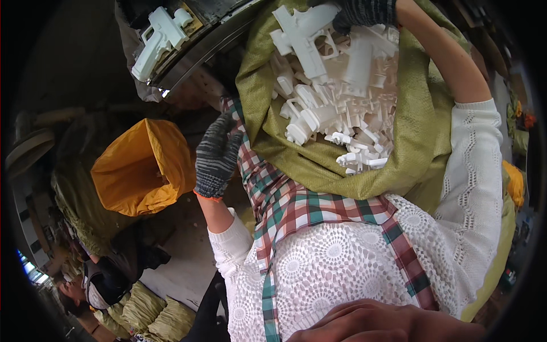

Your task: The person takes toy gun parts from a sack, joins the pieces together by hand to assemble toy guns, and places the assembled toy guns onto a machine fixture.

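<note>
White plastic forms the toy pistol point(302, 43) at 12 o'clock, its handle grasped by the fingers of your right hand point(364, 14). Below it, at 1 o'clock, you have an olive woven sack point(356, 185) holding white moulded pieces point(313, 118). Your gloved left hand point(216, 158), toward 9 o'clock near your checked apron point(305, 202), has its fingers released and slightly bent. Beyond it, an orange sack point(170, 153) stands open; another pale pistol point(163, 41) lies at 11 o'clock.

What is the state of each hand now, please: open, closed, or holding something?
Left hand: loosely open, nothing seen in it.
Right hand: closed, holding a white pistol-shaped piece.
</note>
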Tool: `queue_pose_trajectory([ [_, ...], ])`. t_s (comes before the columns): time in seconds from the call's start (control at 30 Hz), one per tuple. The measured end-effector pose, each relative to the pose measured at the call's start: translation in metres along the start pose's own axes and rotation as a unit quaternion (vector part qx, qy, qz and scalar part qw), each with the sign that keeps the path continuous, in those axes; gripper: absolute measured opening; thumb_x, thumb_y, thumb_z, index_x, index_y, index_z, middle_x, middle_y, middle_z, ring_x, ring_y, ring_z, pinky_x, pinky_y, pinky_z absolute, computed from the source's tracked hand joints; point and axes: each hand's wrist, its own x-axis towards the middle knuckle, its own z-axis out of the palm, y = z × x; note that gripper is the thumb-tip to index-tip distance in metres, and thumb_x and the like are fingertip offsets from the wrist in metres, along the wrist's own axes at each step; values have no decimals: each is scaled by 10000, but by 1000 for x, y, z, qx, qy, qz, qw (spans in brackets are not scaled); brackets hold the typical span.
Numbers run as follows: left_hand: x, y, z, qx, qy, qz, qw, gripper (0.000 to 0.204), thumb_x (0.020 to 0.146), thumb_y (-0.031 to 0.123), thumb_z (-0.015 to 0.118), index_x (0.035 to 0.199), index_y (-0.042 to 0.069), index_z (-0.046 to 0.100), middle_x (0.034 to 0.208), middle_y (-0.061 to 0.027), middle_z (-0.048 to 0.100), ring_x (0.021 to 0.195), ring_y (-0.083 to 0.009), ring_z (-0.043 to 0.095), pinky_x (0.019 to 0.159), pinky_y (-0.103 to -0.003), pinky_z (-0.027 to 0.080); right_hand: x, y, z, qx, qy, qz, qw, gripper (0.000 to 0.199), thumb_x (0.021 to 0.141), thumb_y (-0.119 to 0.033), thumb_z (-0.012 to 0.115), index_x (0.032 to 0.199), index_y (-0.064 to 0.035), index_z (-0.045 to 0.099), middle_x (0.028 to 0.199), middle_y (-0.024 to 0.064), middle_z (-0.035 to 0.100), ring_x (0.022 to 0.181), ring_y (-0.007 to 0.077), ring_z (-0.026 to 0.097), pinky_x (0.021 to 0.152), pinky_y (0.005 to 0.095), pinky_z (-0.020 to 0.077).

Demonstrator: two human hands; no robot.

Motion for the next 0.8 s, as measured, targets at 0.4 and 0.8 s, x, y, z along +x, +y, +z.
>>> queue_pose_trajectory([
  [0.4,1,39,27,-343,-131,-16,930,411,891,112,561,1261,-36,459,1086,-119,620,1014,-188,576,922,-319,429,-12,-60,-48,209,90,86,970,542,546,-114,795,1034,-17,579,935,147,632,876,267,606,793,340,484],
  [0.8,46,44,-14,-700,-117,-71,701,592,830,421,612,1243,34,437,1171,-146,552,1033,-296,565,922,-446,456,-12,-82,-13,200,242,-216,924,385,758,-67,654,1121,-59,526,1168,138,566,1062,250,567,900,347,470],
])
